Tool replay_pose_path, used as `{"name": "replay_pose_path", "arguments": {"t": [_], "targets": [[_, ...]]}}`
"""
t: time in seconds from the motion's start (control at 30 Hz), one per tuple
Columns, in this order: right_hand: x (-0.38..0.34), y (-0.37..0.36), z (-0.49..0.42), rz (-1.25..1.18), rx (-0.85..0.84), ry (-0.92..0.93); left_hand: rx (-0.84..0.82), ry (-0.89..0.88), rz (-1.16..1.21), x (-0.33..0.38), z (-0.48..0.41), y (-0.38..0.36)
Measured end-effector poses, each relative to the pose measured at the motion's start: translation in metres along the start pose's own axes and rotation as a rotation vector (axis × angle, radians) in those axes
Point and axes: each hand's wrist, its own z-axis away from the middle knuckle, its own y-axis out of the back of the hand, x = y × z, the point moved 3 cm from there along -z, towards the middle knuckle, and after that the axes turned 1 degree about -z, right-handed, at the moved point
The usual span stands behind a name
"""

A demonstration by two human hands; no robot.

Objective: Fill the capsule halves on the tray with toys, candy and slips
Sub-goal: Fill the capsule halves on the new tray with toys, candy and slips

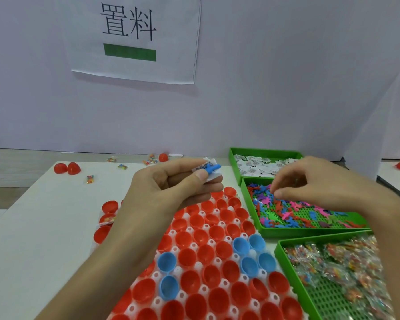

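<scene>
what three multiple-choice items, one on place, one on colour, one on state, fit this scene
1. Which green bin holds the paper slips? A nearest B middle C farthest
2. The toy pinched in the left hand is: A yellow B blue C black
3. The right hand is: A flat on the table B lifting a candy packet C over the toy bin, fingers curled
Key: C, they lie in the farthest bin; B, it shows blue above the thumb; C, the hand hangs above that bin's toys.
</scene>
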Motion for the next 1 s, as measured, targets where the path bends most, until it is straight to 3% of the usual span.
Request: {"name": "replay_pose_path", "arguments": {"t": [0.3, 0.43, 0.67, 1.0], "targets": [[0.033, -0.040, 0.032, 0.096, -0.238, -0.123, -0.009, -0.026, -0.014, 0.005, -0.001, 0.003], [0.042, -0.058, 0.057, -0.016, -0.030, -0.159, -0.014, -0.030, -0.010, 0.005, 0.001, 0.001], [0.040, -0.066, 0.083, 0.009, 0.152, -0.072, -0.032, -0.019, -0.016, 0.009, 0.003, 0.000], [0.013, -0.019, 0.074, 0.032, 0.367, -0.159, -0.068, -0.021, -0.039, 0.014, 0.005, 0.000]]}}
